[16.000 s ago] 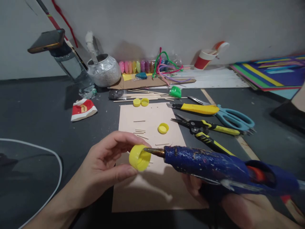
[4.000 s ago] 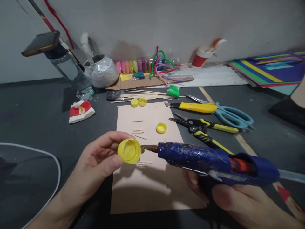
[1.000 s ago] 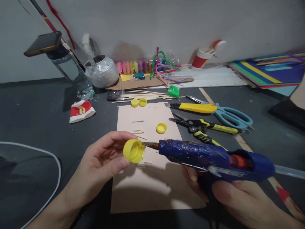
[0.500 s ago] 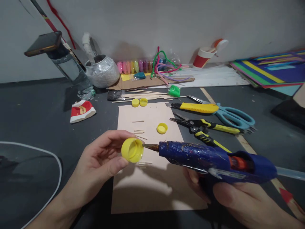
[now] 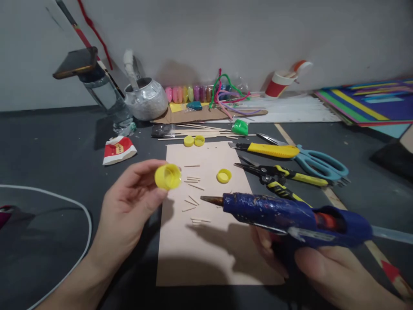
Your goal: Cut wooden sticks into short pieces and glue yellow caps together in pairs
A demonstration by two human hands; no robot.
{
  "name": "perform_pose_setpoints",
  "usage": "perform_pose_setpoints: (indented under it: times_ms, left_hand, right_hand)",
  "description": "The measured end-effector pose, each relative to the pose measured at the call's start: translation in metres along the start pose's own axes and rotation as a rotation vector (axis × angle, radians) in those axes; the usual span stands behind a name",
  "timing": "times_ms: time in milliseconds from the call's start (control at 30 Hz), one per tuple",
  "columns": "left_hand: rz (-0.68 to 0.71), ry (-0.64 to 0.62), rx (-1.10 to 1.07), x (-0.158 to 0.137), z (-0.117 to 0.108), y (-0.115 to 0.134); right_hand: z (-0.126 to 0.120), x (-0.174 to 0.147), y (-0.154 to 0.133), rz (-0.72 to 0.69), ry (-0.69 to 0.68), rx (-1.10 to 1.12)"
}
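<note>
Left hand [image 5: 127,204] pinches a yellow cap [image 5: 168,176], right hand [image 5: 338,273] grips a glue gun [image 5: 274,212]; gluing, I'd guess, needing steady placement next

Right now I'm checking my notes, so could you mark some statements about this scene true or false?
The left hand holds a round yellow plastic cap. True.
The right hand grips a blue glue gun with a metal nozzle. True.
That nozzle touches the held cap. False: a gap separates them.
Short pale wooden sticks lie on a beige rectangular paper sheet. True.
Those sticks form one bundle. False: they lie in separate groups.
</note>
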State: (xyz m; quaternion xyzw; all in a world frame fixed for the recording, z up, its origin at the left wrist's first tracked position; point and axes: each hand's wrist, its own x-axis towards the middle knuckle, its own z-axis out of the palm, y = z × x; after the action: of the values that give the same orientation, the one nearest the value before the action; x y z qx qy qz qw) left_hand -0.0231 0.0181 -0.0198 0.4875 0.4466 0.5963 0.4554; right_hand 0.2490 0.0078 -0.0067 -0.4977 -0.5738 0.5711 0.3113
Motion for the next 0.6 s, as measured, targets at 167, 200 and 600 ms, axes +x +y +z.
perform_pose_setpoints:
  times_ms: [167, 200, 600]
  left_hand:
    - [0.24, 0.293, -0.127, 0.017, -0.005, 0.014]
    - [0.248, 0.313, -0.166, 0.019, -0.007, 0.016]
    - [0.332, 0.471, -0.359, 0.021, -0.025, 0.044]
  right_hand:
    - [0.016, 0.01, 0.017, 0.108, -0.107, 0.346]
    - [0.02, 0.014, 0.013, 0.143, -0.133, 0.372]
    - [0.101, 0.107, -0.058, 0.368, -0.187, 0.551]
